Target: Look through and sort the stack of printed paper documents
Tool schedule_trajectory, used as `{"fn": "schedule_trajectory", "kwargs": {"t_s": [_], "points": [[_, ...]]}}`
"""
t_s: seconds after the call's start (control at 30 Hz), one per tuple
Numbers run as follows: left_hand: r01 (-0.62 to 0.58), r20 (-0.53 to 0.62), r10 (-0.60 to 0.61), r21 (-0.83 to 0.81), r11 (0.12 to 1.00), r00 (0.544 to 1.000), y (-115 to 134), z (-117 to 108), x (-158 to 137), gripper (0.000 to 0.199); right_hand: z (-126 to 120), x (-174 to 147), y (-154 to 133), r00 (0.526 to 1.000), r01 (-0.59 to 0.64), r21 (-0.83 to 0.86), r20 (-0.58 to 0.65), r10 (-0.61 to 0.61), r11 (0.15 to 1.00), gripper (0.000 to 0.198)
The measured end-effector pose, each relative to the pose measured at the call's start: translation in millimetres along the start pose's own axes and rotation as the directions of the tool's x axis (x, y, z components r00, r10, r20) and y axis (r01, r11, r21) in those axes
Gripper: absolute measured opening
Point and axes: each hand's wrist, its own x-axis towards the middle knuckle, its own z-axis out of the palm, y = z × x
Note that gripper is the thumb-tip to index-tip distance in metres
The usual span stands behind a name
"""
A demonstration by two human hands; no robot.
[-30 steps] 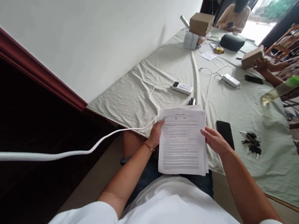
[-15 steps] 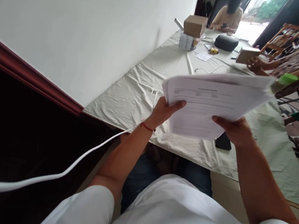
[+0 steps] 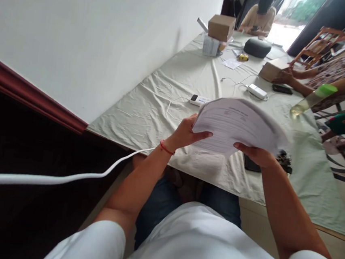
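Observation:
A stack of printed paper sheets (image 3: 237, 123) is held between my two hands above the near part of the table, its far edge bowed and blurred at the right. My left hand (image 3: 189, 133) grips the left side with the thumb on top. On the near right side, my right hand (image 3: 255, 153) clasps the same stack, thumb also on the printed face. Fingers under the sheets are hidden. Beside my right hand, a black phone (image 3: 251, 163) and a dark bunch of small items (image 3: 284, 161), perhaps keys, lie on the cloth, partly covered.
A cloth-covered table (image 3: 164, 92) runs along a white wall. On it are a white power bank (image 3: 197, 100), a white adapter (image 3: 257, 91), a green-capped bottle (image 3: 312, 100), a dark case (image 3: 257, 48) and a cardboard box (image 3: 221, 27). A person at the right handles another box (image 3: 272, 70).
The paper stack has come lower and nearer, and its sheets now bow. The white power bank, adapter and bottle have come into fuller view. The person's box at the right has turned.

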Motion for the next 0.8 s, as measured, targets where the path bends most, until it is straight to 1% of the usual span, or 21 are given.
{"fn": "schedule_trajectory", "kwargs": {"t_s": [0.07, 0.1, 0.17, 0.23, 0.33, 0.47, 0.6, 0.7, 0.8], "points": [[-0.007, -0.038, 0.005, -0.037, 0.999, 0.999, 5.5, 0.0, 0.0, 0.049, -1.0, -0.1, 1.5, 0.998, -0.063, 0.074, 0.025, 0.061, 0.995, 0.064], [0.007, -0.052, -0.010, -0.060, 0.998, 0.999, 6.6, 0.5, -0.9, 0.049, -1.4, -0.1, 2.6, 0.995, -0.098, 0.103, 0.032, 0.095, 0.990, 0.063], [0.063, -0.065, -0.069, -0.095, 0.994, 0.996, 5.9, 2.9, -5.0, 0.048, -1.6, -0.3, 4.6, 0.987, -0.159, 0.139, 0.045, 0.154, 0.977, 0.061], [0.118, -0.069, -0.127, -0.127, 0.985, 0.989, 3.1, 6.4, -12.0, 0.047, -1.0, -1.8, 5.6, 0.982, -0.189, 0.186, 0.041, 0.184, 0.964, 0.059], [0.135, -0.103, -0.154, -0.174, 0.976, 0.983, -0.9, 10.9, -26.1, 0.047, 1.3, -6.4, 5.0, 0.982, -0.190, 0.250, 0.044, 0.185, 0.949, 0.058], [0.165, -0.125, -0.180, -0.122, 0.979, 0.976, -2.8, 13.0, -46.1, 0.047, 5.3, -13.4, 2.5, 0.974, -0.224, 0.186, 0.086, 0.211, 0.957, 0.059], [0.191, -0.109, -0.198, -0.074, 0.979, 0.974, -1.2, 13.3, -58.1, 0.042, 9.5, -16.7, 3.2, 0.975, -0.200, 0.166, 0.128, 0.180, 0.966, 0.052], [0.178, -0.109, -0.185, -0.072, 0.981, 0.977, 1.7, 14.7, -59.4, 0.033, 12.7, -16.2, 6.4, 0.975, -0.211, 0.137, 0.102, 0.198, 0.968, 0.055], [0.187, -0.105, -0.201, -0.130, 0.974, 0.974, 7.0, 17.8, -59.0, 0.035, 13.9, -18.3, 5.2, 0.977, -0.213, 0.190, 0.032, 0.211, 0.958, 0.057]]}}
